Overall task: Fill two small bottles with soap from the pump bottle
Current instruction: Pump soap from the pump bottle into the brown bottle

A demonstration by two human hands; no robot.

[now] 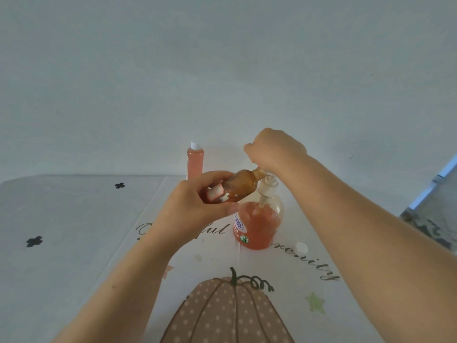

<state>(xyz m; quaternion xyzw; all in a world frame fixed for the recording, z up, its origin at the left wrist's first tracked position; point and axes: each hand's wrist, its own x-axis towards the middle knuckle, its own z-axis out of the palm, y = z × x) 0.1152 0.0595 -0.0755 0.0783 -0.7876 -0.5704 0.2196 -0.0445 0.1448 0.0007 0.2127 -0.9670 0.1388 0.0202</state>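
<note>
The pump bottle stood upright on a white tablecloth, about half full of orange-pink soap, with its white pump head on top.

Just left of that pump head and above the pump bottle's shoulder, the left hand held 1 small amber bottle off the table. The bottle was tilted, with its open neck pointing up and right, close to the pump head. The thumb lay under the amber bottle and the fingers curled over its top, wrapping its lower half. A small pink-and-white piece showed between those fingers at the bottle's base; what it was could not be told.

The right hand hovered directly above the pump head, back toward the camera and knuckles bent downward. Its fingertips were hidden behind the hand, so I cannot tell whether they pressed the pump or pinched anything.

Behind the pump bottle and to its left, a second small bottle stood upright, full of pink soap and closed with a white top. A loose white cap lay on the cloth just right of the pump bottle's base. A spotted pumpkin print sat on the cloth in front of the pump bottle.
</note>
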